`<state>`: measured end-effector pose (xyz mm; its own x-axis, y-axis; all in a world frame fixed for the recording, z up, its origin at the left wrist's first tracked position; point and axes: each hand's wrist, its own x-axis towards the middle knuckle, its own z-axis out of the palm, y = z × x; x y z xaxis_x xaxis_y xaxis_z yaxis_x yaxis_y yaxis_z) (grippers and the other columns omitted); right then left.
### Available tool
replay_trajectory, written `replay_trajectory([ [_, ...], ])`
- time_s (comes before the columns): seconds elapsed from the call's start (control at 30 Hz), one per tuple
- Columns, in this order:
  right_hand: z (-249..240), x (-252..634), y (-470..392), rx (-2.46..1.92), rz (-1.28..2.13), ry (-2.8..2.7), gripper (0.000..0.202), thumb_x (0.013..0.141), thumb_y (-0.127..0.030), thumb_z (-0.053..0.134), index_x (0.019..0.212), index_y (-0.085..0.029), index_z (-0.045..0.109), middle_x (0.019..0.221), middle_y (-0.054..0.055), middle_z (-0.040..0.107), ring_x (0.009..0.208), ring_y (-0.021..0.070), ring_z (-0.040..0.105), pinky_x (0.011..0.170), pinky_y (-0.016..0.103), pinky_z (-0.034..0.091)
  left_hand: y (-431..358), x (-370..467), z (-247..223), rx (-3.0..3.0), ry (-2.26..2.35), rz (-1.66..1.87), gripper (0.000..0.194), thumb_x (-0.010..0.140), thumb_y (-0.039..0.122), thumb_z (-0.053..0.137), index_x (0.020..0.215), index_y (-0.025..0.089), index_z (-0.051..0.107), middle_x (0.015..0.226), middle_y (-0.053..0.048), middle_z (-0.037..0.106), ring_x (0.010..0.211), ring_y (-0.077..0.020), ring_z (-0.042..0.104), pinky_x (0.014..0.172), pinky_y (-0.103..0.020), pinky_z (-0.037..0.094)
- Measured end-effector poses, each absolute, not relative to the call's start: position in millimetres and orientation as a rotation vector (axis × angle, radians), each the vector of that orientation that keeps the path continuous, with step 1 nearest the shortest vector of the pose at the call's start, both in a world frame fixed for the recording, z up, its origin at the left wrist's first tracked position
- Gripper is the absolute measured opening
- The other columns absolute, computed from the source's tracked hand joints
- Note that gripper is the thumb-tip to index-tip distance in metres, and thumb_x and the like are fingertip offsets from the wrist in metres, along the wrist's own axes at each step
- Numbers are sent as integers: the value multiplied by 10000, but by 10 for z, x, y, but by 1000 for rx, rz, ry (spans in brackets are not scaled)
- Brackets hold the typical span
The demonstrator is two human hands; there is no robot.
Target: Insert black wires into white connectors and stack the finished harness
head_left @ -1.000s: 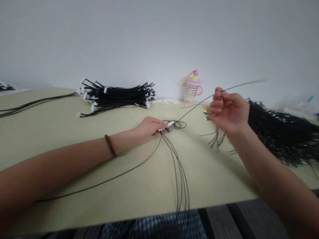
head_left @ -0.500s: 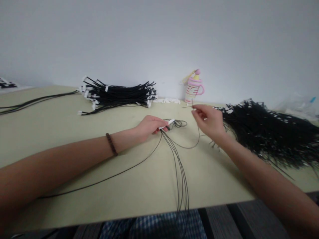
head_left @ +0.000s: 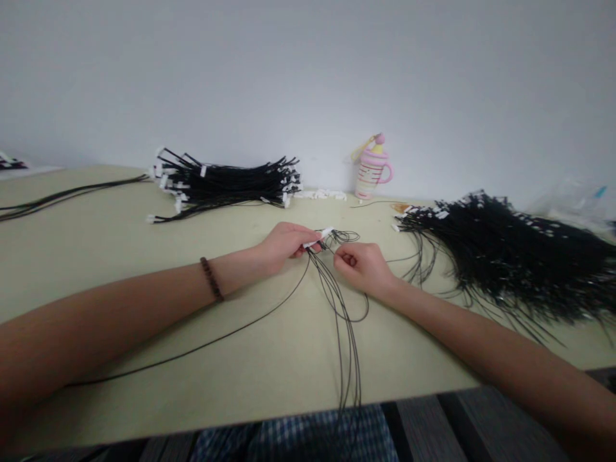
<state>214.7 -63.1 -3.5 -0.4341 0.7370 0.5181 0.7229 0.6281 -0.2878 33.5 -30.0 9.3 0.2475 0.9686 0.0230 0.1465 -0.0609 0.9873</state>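
My left hand (head_left: pixel 287 247) is closed on a white connector (head_left: pixel 327 231) over the middle of the table. Several thin black wires (head_left: pixel 347 346) run from the connector down over the table's front edge. One more wire sweeps away to the left under my forearm, and a small coil of wire (head_left: pixel 347 237) lies just beyond the connector. Close to the connector's right side, my right hand (head_left: pixel 362 266) pinches a thin black wire. That wire's tip is too small to make out, and its slack loops beneath the hand.
At the back left lies a bundle of black cables (head_left: pixel 231 183) with white end connectors. A large heap of black wires (head_left: pixel 520 256) covers the right side. Small white connectors (head_left: pixel 320 194) lie by the wall beside a pink striped cup-shaped item (head_left: pixel 369 172). A clear plastic bag (head_left: pixel 572 202) sits behind the heap.
My right hand has come down and left from near the striped cup to beside the connector, bringing the wire end along. My left hand keeps its grip and has hardly moved.
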Motion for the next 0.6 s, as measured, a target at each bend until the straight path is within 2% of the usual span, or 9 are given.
replay_trajectory([
  [0.6,-20,2128,-646,-1117,25,-2199,164,741,-180,441,608,-152,533,549,-8,498,511,82,413,517,204,290,-301,328,93,1496,1089,961,232,648,339,621,682,114,666,682,-63,621,553,-92,440,465,-218,266],
])
